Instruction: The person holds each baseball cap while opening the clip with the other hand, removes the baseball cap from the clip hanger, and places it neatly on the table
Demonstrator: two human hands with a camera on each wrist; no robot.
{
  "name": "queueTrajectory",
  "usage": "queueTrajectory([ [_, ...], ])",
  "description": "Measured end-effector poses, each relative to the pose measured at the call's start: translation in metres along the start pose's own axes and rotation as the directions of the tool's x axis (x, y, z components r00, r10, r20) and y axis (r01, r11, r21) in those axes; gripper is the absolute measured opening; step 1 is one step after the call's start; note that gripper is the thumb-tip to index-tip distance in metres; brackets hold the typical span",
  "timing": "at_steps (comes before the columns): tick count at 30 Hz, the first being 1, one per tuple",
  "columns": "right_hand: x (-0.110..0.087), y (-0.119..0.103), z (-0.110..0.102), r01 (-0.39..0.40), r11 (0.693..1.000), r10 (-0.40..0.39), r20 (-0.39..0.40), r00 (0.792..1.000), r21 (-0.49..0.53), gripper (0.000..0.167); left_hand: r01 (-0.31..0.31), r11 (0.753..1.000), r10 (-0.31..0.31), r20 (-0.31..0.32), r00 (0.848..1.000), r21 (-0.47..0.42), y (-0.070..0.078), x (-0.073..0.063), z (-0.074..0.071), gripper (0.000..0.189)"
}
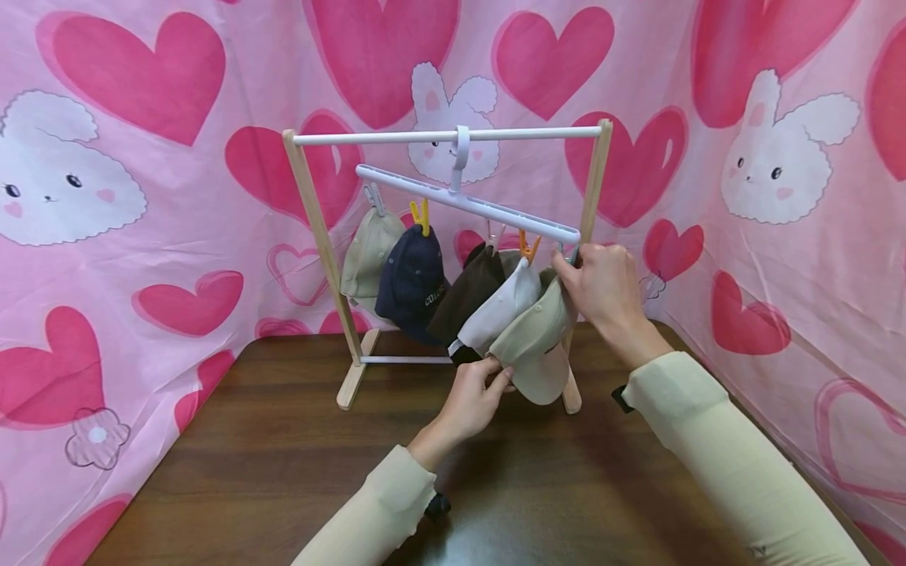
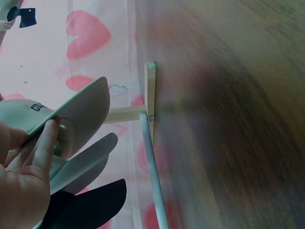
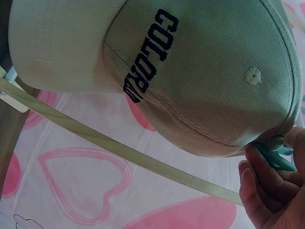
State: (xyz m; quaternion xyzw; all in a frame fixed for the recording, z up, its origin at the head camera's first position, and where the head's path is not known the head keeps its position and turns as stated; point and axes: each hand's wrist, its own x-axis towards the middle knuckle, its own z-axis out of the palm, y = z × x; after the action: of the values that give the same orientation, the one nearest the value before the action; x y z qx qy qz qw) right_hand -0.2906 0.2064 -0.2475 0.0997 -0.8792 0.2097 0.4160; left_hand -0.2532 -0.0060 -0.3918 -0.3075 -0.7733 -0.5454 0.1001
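A beige cap (image 1: 534,334) with dark lettering hangs at the low right end of a white hanger (image 1: 488,208). My left hand (image 1: 470,397) pinches its brim between thumb and fingers, as the left wrist view shows. At the cap's crown, my right hand (image 1: 605,287) grips a teal clip (image 3: 276,157), mostly covered by fingers in the head view. Beside this cap hang a white cap (image 1: 499,306) on an orange clip (image 1: 528,246), a dark brown cap (image 1: 467,295), a navy cap (image 1: 410,275) on a yellow clip (image 1: 421,218), and a pale khaki cap (image 1: 370,255).
The hanger's hook (image 1: 460,153) sits over the white top bar (image 1: 375,137) of a wooden rack (image 1: 314,228), and the hanger tilts down to the right. The rack stands near the back edge of a brown wooden table (image 1: 283,456). A pink heart-patterned cloth (image 1: 262,63) surrounds it.
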Motion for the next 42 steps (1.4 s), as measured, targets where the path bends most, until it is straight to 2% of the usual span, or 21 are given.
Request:
queueTrajectory([
  [10, 0.0005, 0.0004, 0.0006, -0.028, 0.999, 0.027, 0.038, 0.999, 0.016, 0.054, 0.018, 1.0, -0.018, -0.006, 1.0, -0.006, -0.0014, -0.0003, -0.0004, 0.016],
  [22, 0.0018, -0.0027, -0.0011, -0.048, 0.998, 0.043, 0.08, 0.996, 0.052, 0.052, 0.008, 1.0, -0.008, -0.009, 1.0, -0.005, -0.0018, -0.0013, -0.0028, 0.017],
  [33, 0.0024, -0.0017, -0.0005, -0.049, 0.998, 0.045, 0.083, 0.995, 0.043, 0.055, 0.022, 0.999, -0.022, 0.0, 1.0, -0.026, -0.0012, -0.0023, -0.0039, 0.017],
  [42, 0.0042, -0.0022, -0.0003, -0.034, 0.999, 0.032, 0.075, 0.997, 0.027, 0.055, 0.007, 0.999, -0.007, -0.01, 1.0, -0.05, -0.0038, -0.0034, -0.003, 0.016],
])
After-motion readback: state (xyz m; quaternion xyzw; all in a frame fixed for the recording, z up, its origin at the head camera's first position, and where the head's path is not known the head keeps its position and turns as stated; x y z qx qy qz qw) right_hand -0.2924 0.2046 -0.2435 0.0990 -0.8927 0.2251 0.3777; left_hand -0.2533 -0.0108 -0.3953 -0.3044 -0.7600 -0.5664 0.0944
